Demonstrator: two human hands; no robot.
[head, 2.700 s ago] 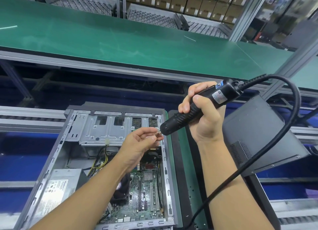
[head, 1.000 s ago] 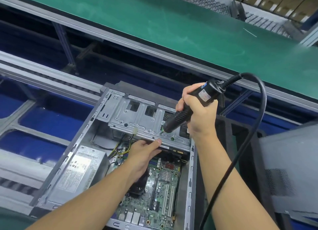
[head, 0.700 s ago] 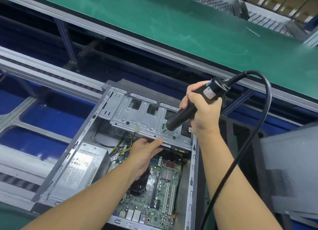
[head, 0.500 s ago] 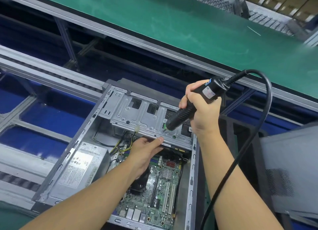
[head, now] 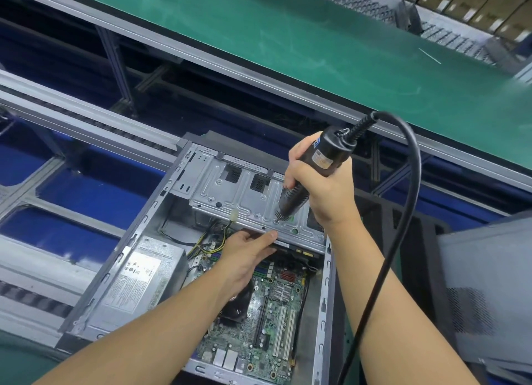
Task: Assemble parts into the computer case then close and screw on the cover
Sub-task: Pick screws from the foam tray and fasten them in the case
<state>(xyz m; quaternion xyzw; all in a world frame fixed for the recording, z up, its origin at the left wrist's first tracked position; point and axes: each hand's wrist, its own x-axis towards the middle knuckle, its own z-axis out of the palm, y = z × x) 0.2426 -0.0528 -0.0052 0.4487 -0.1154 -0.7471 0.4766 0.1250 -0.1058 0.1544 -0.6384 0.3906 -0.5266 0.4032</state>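
An open grey computer case (head: 126, 258) lies flat with its motherboard (head: 276, 312) and power supply (head: 141, 278) showing. A silver drive cage (head: 230, 200) spans its far end. My right hand (head: 322, 191) grips a black electric screwdriver (head: 313, 171), which stands nearly upright with its tip on the cage's near edge. My left hand (head: 247, 249) reaches under that edge, thumb along the cage's rim and fingers on a dark part beneath it. The fingertips are hidden.
The grey side cover (head: 486, 292) leans at the right on a black tray (head: 414, 240). The screwdriver's black cord (head: 397, 229) loops down over my right forearm. A green conveyor belt (head: 288, 39) runs beyond the case, with metal rails (head: 72, 116) to the left.
The screwdriver has swung from a slant to nearly upright, and its tip has come down onto the cage edge. My left hand has stayed under the cage.
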